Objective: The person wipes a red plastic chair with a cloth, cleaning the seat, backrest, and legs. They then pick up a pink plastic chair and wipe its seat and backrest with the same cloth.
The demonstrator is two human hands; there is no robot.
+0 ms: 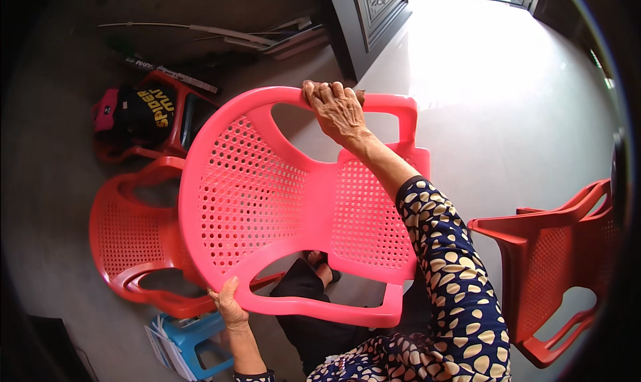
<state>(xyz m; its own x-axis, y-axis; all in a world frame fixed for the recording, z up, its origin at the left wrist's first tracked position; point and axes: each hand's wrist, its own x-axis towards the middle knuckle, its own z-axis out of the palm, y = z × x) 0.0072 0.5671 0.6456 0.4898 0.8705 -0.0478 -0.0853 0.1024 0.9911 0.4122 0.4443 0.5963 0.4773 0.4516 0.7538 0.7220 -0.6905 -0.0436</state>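
Observation:
A pink plastic armchair [319,202] with a perforated back and seat is tilted in front of me, its back toward the left and its seat toward the right. My right hand [334,110] reaches across it, fingers wrapped over the far armrest. At the near left corner, where the back meets the near armrest, my left hand [230,303] grips the rim; some of its fingers are hidden behind the plastic. Below the near armrest, part of my leg and a dark sandal [325,267] show.
A red plastic chair [127,235] stands close on the left, partly behind the pink one. Farther back, a black bag [143,114] rests on another red chair. A blue stool [193,338] with papers is at lower left. More red chairs [561,262] stand right. A dark door [370,22] opens at the back.

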